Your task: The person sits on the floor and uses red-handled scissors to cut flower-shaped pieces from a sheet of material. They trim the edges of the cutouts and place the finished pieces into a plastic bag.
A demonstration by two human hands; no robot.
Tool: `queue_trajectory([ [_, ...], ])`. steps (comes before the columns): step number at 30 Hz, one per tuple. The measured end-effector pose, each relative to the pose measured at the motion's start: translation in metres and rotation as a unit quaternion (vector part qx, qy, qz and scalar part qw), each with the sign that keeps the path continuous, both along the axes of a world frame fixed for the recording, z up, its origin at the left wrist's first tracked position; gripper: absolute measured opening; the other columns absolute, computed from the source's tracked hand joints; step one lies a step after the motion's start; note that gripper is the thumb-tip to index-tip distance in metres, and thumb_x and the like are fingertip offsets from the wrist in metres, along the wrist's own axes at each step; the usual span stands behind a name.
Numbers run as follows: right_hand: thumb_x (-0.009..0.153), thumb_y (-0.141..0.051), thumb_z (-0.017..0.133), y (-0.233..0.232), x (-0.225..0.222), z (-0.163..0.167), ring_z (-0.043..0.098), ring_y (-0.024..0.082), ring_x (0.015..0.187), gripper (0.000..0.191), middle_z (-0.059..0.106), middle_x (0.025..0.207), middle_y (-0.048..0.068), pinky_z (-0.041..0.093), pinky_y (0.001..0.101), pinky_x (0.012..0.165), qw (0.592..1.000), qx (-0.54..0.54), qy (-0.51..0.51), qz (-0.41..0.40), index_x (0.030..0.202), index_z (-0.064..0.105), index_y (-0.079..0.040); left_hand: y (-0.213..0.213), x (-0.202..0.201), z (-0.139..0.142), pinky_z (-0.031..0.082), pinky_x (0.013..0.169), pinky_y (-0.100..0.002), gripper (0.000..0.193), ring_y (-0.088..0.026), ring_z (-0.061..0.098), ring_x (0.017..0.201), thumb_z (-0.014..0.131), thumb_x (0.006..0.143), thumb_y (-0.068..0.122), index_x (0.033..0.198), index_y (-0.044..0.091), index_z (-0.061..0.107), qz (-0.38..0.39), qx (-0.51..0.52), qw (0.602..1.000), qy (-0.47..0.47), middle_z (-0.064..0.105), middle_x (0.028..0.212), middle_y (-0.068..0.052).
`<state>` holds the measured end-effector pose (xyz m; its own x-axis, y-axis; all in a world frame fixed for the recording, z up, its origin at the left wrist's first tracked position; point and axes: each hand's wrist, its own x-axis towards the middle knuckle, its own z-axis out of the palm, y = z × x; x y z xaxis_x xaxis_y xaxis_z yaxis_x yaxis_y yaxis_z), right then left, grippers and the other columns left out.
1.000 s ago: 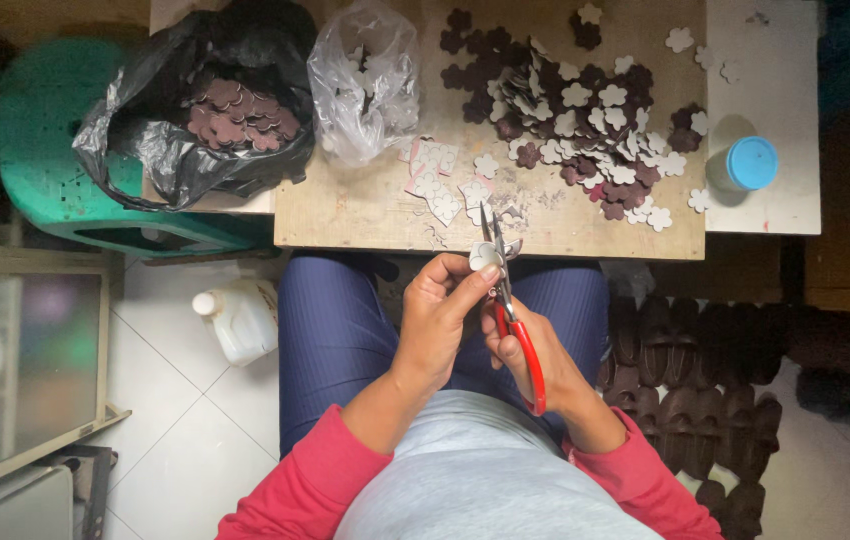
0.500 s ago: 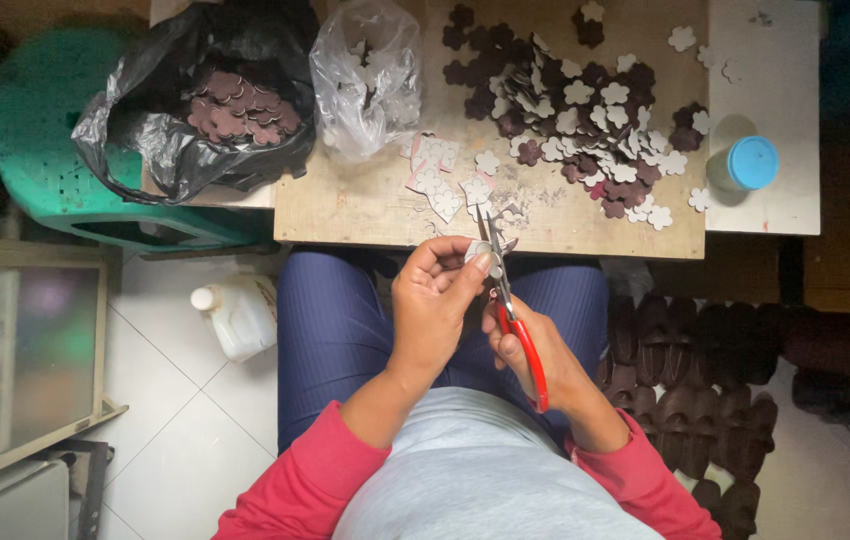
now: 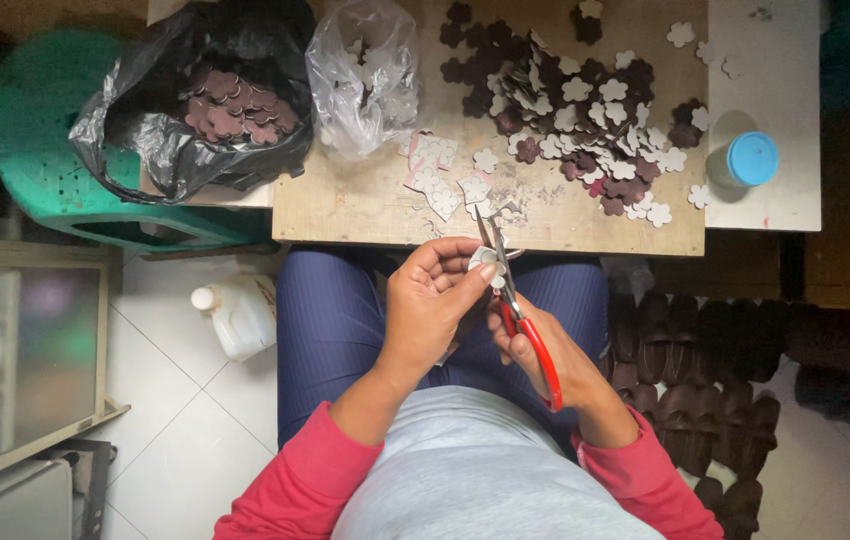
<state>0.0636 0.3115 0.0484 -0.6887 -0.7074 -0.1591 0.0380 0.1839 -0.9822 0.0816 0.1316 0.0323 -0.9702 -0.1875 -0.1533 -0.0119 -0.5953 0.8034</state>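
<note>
Since a moment ago the hands sit slightly lower, grips unchanged. Above them, the table [image 3: 365,205] and pile of cutouts [image 3: 585,100]. Right hand [image 3: 545,350] clamps the scissors [image 3: 515,300]; left hand [image 3: 435,300] pinches a flower cutout [image 3: 482,260], probably light, thin, bendable, best held by its edge.

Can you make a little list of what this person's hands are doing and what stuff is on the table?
left hand: pinches a small white flower cutout
right hand: holds red-handled scissors, blades at the cutout
wooden board: pile of white and dark flower shapes
black bag: dark shapes inside
clear bag: on the board
blue-capped jar: far right
</note>
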Motion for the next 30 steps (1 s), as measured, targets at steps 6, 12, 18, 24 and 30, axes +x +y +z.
queue_trajectory([
  [6, 0.087, -0.087, 0.043, 0.000, 0.000, 0.002, 0.049, 0.012, 0.068, 0.091, 0.049, 0.081, 0.002, 0.047, 0.0273, 0.060, 1.000, 0.013, -0.008, -0.006, 0.117, 0.053, -0.002, -0.005, 0.000, 0.000, 0.060, 0.084, -0.024, 0.028, -0.011, 0.071, 0.094, 0.072, 0.094, -0.003, 0.120, -0.007, 0.064, -0.013, -0.012, 1.000, -0.003, 0.073, 0.107, -0.012],
  [12, 0.087, -0.086, 0.043, 0.005, -0.001, 0.004, 0.050, 0.011, 0.062, 0.085, 0.050, 0.073, 0.001, 0.046, 0.0270, 0.057, 0.999, 0.037, -0.002, 0.000, 0.105, 0.053, -0.004, -0.009, 0.000, 0.002, 0.060, 0.084, -0.025, 0.031, -0.011, 0.071, 0.094, 0.072, 0.092, -0.004, 0.122, -0.006, 0.063, -0.011, -0.013, 1.000, -0.014, 0.073, 0.105, -0.012],
  [18, 0.088, -0.084, 0.043, 0.008, -0.003, 0.006, 0.050, 0.011, 0.057, 0.080, 0.049, 0.067, 0.000, 0.044, 0.0276, 0.052, 0.998, 0.057, 0.005, 0.009, 0.098, 0.052, -0.005, -0.014, -0.001, -0.001, 0.060, 0.084, -0.025, 0.032, -0.011, 0.071, 0.093, 0.072, 0.092, -0.003, 0.123, -0.006, 0.063, -0.009, -0.004, 1.000, -0.009, 0.073, 0.103, -0.010],
  [24, 0.088, -0.084, 0.042, 0.009, -0.003, 0.006, 0.051, 0.011, 0.055, 0.078, 0.050, 0.065, 0.000, 0.045, 0.0276, 0.051, 0.998, 0.061, 0.011, 0.018, 0.095, 0.052, -0.007, -0.018, 0.000, -0.003, 0.059, 0.084, -0.024, 0.033, -0.010, 0.070, 0.092, 0.073, 0.092, -0.002, 0.123, -0.006, 0.063, -0.008, -0.020, 1.000, -0.005, 0.072, 0.102, -0.009],
  [30, 0.089, -0.081, 0.044, 0.012, -0.004, 0.005, 0.050, 0.010, 0.053, 0.075, 0.049, 0.064, 0.000, 0.044, 0.0271, 0.049, 0.997, 0.065, 0.006, 0.028, 0.090, 0.052, -0.007, -0.024, 0.001, -0.005, 0.057, 0.083, -0.023, 0.033, -0.008, 0.068, 0.092, 0.072, 0.093, -0.002, 0.124, -0.005, 0.062, -0.006, -0.020, 1.000, -0.004, 0.072, 0.101, -0.008],
])
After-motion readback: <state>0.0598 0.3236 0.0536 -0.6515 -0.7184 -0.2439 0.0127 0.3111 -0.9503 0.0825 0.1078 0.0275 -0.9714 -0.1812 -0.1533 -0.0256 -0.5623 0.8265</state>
